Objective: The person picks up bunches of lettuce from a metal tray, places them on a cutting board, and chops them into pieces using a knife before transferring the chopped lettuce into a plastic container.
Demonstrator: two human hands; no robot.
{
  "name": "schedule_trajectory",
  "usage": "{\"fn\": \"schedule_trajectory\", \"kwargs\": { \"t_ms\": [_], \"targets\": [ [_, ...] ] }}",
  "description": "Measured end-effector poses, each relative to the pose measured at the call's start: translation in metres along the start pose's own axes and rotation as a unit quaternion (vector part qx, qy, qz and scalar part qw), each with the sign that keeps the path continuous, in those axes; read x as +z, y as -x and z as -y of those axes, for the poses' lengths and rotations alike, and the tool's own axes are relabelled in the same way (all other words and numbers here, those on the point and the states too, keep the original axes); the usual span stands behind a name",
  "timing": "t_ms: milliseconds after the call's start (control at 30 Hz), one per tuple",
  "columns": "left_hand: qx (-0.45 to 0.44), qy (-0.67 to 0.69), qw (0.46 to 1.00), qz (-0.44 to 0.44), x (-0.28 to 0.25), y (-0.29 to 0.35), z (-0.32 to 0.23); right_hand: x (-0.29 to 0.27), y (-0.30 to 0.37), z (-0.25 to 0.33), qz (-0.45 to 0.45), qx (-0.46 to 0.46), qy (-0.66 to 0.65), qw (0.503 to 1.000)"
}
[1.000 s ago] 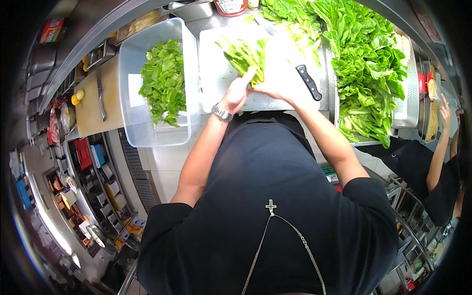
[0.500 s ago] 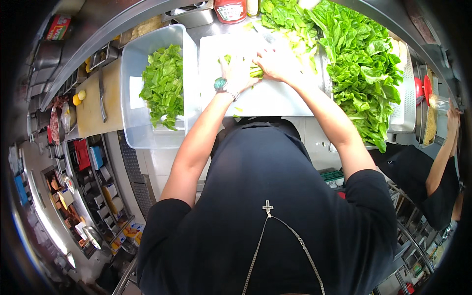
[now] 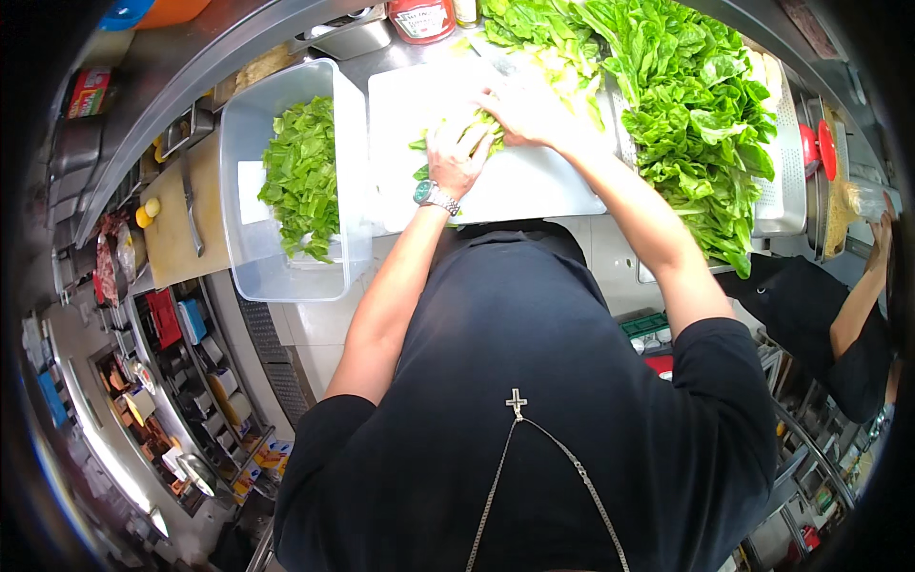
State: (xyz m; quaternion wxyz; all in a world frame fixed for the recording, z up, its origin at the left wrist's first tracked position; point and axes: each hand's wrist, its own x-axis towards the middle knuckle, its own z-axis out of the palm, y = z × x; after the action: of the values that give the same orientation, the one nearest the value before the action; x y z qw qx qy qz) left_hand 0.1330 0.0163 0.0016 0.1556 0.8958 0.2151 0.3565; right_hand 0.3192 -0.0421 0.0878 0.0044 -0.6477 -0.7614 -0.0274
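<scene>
On a white cutting board [image 3: 548,186], bright with glare, lies a bunch of cut green lettuce [image 3: 483,127]. My left hand [image 3: 457,160], a watch on its wrist, is curled over the near left side of the bunch. From the right, my right hand [image 3: 519,116] closes against the same leaves; glare washes out part of its fingers. Just beyond it a grey, blade-like shape [image 3: 494,57] shows on the board, too washed out to name surely. Left of the board stands a clear plastic tub [image 3: 355,181] with chopped lettuce [image 3: 300,172] inside.
Whole lettuce leaves [image 3: 701,143] are heaped on a perforated metal tray [image 3: 789,195] at the right. A red-labelled container [image 3: 422,21] stands behind the board. Farther left, a knife [image 3: 193,205] lies on a yellowish board [image 3: 167,238]. Another person's arm [image 3: 863,281] reaches in at the far right.
My hands have shifted on the lettuce: the left now curls over its near side, the right sits a little farther back. The whole view has moved slightly, with the counter sliding left.
</scene>
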Motion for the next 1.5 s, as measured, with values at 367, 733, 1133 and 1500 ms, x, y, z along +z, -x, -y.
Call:
{"fn": "schedule_trajectory", "kwargs": {
  "t_ms": [367,733,1133,1500],
  "targets": [
    [-0.038,-0.006,0.999,0.031,0.006,0.005,-0.006,0.022,0.110,0.009,-0.008,0.351,-0.216,0.911],
    [-0.044,-0.039,0.998,0.012,0.006,0.003,-0.007,-0.041,0.146,0.041,-0.027,0.285,-0.232,0.930],
    [-0.061,-0.072,0.993,0.073,0.002,0.004,-0.010,-0.033,0.158,0.075,0.024,0.236,-0.271,0.933],
    [-0.083,-0.079,0.991,0.075,0.000,0.001,-0.014,0.047,0.106,0.016,-0.086,0.219,-0.258,0.937]
  ]
}}
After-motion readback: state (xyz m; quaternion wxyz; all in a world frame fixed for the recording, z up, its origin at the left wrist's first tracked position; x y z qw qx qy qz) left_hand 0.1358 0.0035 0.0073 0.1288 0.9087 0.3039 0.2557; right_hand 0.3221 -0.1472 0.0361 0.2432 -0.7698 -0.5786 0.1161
